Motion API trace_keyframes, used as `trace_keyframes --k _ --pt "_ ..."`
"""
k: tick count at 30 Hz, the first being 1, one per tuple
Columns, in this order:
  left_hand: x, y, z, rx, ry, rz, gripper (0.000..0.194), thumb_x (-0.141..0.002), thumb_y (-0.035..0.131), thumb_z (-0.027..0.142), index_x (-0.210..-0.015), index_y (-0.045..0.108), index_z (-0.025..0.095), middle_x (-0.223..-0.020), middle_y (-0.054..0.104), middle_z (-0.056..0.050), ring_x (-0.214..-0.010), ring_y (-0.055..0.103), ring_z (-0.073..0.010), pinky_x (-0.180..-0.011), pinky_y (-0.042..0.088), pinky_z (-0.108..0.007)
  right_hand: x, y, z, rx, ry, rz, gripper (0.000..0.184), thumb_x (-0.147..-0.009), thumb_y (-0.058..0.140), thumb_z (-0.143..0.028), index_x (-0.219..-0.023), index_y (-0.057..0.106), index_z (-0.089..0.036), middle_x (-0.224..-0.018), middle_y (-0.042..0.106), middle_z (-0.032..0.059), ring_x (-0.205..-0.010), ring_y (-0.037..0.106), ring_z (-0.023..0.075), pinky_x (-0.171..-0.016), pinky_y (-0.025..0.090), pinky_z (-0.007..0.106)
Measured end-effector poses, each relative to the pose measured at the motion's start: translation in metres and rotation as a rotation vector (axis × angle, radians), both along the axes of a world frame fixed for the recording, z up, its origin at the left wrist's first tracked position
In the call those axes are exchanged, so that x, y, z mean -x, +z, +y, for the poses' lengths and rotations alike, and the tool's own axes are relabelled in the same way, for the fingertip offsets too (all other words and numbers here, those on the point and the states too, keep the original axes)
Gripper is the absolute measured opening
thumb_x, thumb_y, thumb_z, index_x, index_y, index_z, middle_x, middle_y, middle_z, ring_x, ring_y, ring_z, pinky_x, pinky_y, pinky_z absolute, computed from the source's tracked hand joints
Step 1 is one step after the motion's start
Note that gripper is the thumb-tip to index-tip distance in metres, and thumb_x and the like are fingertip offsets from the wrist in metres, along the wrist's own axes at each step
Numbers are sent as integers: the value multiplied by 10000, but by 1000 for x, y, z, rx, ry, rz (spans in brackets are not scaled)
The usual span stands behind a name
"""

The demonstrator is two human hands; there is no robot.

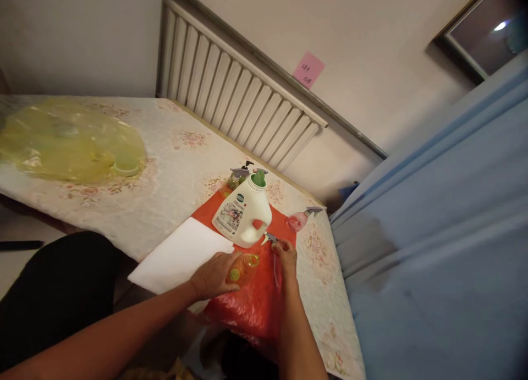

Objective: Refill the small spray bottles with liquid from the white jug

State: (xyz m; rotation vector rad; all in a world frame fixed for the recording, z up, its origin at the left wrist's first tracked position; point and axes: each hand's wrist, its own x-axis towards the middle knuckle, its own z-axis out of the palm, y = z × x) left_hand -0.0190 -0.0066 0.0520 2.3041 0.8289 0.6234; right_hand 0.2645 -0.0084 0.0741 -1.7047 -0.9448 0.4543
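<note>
My left hand [216, 275] is wrapped round a small clear yellow spray bottle [243, 267] whose mouth is uncovered. Pinched in my right hand [286, 254] is a grey trigger spray head [270, 237], its thin dip tube [275, 270] hanging down. Just beyond both hands stands a large cream detergent jug [247, 209] with a flowered label and green in its open mouth. Behind the jug are a dark pump top and a grey spray top [240, 172] on partly hidden bottles. To the right lies a pink spray bottle [297, 220] with a grey trigger.
A red plastic sheet [251, 308] and a white board [177, 253] lie on the flowered tablecloth [181, 171]. An inflated-looking yellow plastic bag [70, 143] sits at the left. Behind the table is a radiator [235, 88]; a blue curtain [433, 231] hangs at the right.
</note>
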Motion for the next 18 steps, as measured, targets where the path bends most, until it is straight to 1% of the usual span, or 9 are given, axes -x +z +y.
trace_keyframes --k 3,5,7,10,13,16,18 --pt "0 0 0 0 5 38 886 -695 785 442 -1441 358 225 -1348 583 -110 -1246 524 -326 -1073 405 -433 19 17 6 -56 96 59 437 -686 718 -422 -1035 671 -164 -928 768 76 -875 721 231 -745 563 323" --pt "0 1 0 -4 0 58 893 -696 778 460 -1444 351 224 -1324 597 -106 -1240 525 -328 -1071 403 -436 32 28 12 -83 154 84 486 -679 720 -418 -1089 656 -165 -1014 763 102 -943 719 239 -787 565 335" --pt "1 1 0 -8 -8 52 895 -698 775 460 -1448 343 231 -1329 593 -99 -1234 528 -322 -1084 391 -434 45 38 18 -99 205 94 487 -668 721 -404 -1094 655 -178 -1060 755 104 -977 711 241 -808 564 339" --pt "1 0 1 -9 -18 22 889 -697 778 440 -1447 343 241 -1349 577 -102 -1221 535 -320 -1087 386 -442 59 48 27 -103 251 88 451 -658 709 -381 -1067 668 -195 -1069 749 80 -969 698 229 -828 552 329" --pt "0 -6 2 -19 -22 -14 907 -683 789 435 -1448 338 247 -1335 578 -103 -1204 542 -329 -1073 394 -461 68 52 37 -77 261 69 399 -665 694 -376 -1022 690 -197 -1028 752 58 -933 680 219 -824 532 307" --pt "-1 -11 2 -12 -15 -34 925 -669 805 434 -1447 336 262 -1320 583 -94 -1199 539 -335 -1065 401 -463 73 51 49 -24 250 57 317 -647 700 -369 -908 703 -189 -884 755 42 -831 658 215 -745 514 292" --pt "-1 -11 2 1 -15 -27 916 -667 811 441 -1440 347 278 -1319 583 -89 -1198 538 -343 -1058 404 -467 75 49 57 9 233 58 262 -635 692 -363 -827 689 -185 -771 737 33 -746 639 209 -686 496 288"
